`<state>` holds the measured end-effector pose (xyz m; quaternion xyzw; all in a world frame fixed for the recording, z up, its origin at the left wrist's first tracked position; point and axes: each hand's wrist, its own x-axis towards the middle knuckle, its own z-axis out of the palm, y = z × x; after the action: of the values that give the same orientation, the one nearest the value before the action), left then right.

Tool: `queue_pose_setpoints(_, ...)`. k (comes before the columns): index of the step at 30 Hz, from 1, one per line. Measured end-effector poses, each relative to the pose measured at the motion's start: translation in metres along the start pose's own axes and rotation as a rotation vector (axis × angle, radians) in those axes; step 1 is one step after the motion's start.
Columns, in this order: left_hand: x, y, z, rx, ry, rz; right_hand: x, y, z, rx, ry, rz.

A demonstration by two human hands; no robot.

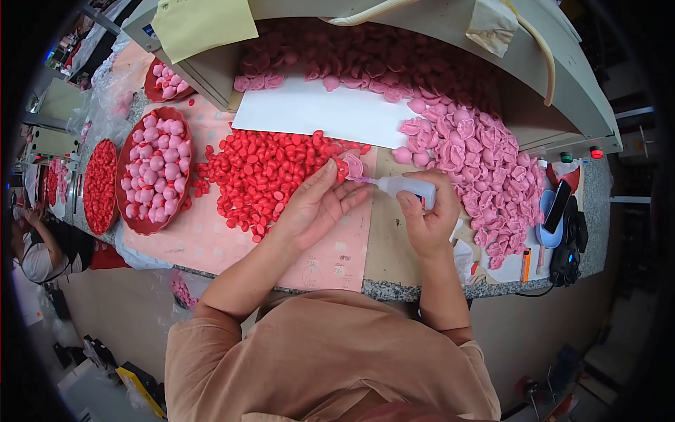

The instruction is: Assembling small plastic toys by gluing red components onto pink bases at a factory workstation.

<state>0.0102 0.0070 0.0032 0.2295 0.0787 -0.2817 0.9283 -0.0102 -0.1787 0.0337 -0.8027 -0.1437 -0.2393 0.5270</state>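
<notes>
My left hand (313, 205) is over the pink sheet, thumb and fingers closed on a small pink hollow piece (354, 165) with a bit of red at its left side. Whether the red part is joined to it I cannot tell. In my right hand (434, 218) is a whitish squeeze bottle (411, 187), tilted sideways. Its thin nozzle (367, 180) points left and ends at the pink piece's lower edge. Small glossy red pieces (260, 176) lie heaped beyond my left hand. Pink ruffled pieces (478, 162) are piled to the right of my right hand.
At the left stand a red scalloped tray (131, 213) of pink balls and an oval heap of red pieces (100, 186). A grey machine housing (562, 77) arches over the far side. Phone (557, 204) and orange lighter (526, 265) lie right. Another person (53, 246) sits far left.
</notes>
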Motion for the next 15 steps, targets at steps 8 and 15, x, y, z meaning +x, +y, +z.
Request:
queue_pose_setpoints(8, -0.0014, 0.0017, 0.004, -0.002, -0.016, -0.004, -0.0005, 0.0005, 0.0005, -0.013, -0.019, -0.017)
queue_pose_setpoints(15, -0.0008, 0.0008, 0.0013, -0.025, 0.026, -0.011, -0.0004, 0.0007, 0.0003, -0.018, -0.026, -0.023)
